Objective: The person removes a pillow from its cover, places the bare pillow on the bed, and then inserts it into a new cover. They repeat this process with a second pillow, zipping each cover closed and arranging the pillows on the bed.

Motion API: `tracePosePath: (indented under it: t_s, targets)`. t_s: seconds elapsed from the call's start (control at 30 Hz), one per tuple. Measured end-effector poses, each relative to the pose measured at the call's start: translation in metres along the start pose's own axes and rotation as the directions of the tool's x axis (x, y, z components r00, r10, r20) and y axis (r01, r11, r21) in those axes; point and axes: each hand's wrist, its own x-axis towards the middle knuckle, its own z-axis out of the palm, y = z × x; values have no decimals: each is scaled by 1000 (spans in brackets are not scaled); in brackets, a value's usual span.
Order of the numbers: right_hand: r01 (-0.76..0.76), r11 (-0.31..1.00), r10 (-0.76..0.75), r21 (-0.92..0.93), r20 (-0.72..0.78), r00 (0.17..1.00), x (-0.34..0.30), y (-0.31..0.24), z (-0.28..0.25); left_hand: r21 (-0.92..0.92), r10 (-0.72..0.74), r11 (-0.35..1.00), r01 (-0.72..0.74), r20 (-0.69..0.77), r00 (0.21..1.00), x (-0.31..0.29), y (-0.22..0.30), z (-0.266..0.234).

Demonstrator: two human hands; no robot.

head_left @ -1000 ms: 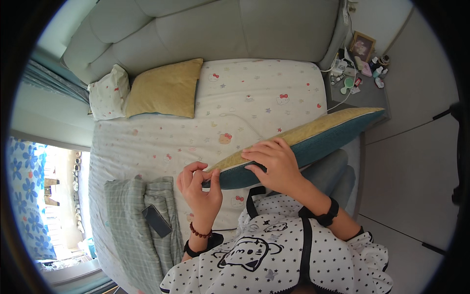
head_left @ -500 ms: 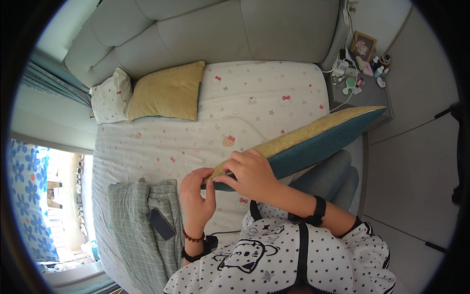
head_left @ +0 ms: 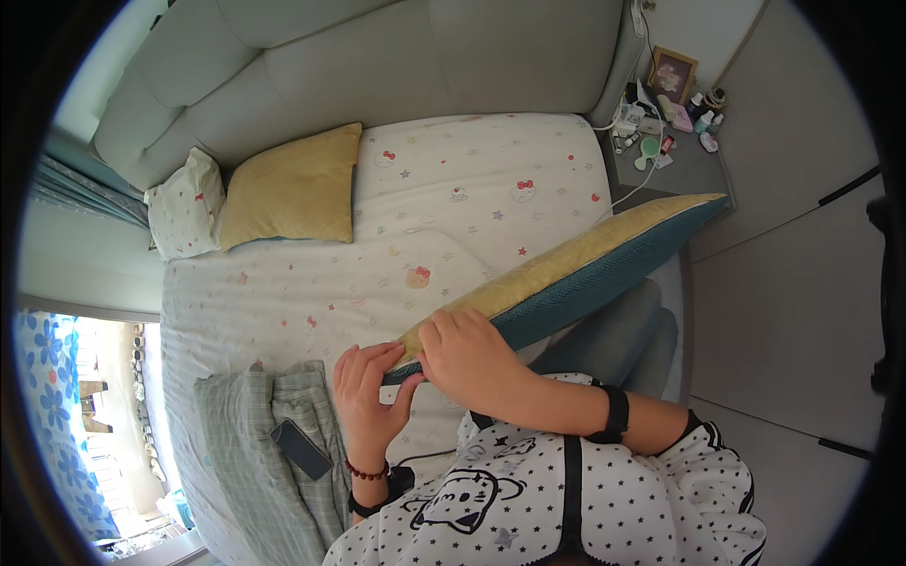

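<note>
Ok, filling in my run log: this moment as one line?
left hand: holds two-tone pillow by left end; right hand: same end, beside left; bed: yellow pillow, checked cloth, phone on cloth

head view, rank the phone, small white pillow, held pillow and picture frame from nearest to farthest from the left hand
1. Held pillow: its corner is at the left hand.
2. Phone: just left, on checked cloth.
3. Small white pillow: upper left, near the headboard.
4. Picture frame: upper right, by the nightstand.

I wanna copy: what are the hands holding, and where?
The left hand and right hand hold the yellow-and-teal cushion by its lower-left end.
</note>
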Motion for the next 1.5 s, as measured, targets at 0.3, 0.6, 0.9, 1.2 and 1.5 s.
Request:
tracePosePath:
  t_s: [0.3, 0.6, 0.9, 1.2, 1.5]
  targets:
    - [28, 999, -27, -42, 19, 999, -7, -3, 0, 24, 4, 1000, -4, 21, 1000, 4, 5, 0]
    - [-51, 938, 81, 344, -74, 994, -8, 13, -11, 14, 135, 991, -135, 4, 991, 11, -2, 6]
    - [-80, 930, 109, 358, -61, 992, -17, 25, -21, -18, 164, 986, -164, 17, 986, 14, 1, 4]
    - [-63, 922, 116, 383, -117, 986, -18, 25, -22, -11, 144, 990, -143, 42, 989, 14, 1, 0]
    - [-107, 882, 157, 459, -74, 985, -19, 15, -26, -1, 40, 999, -40, -10, 999, 19, 30, 5]
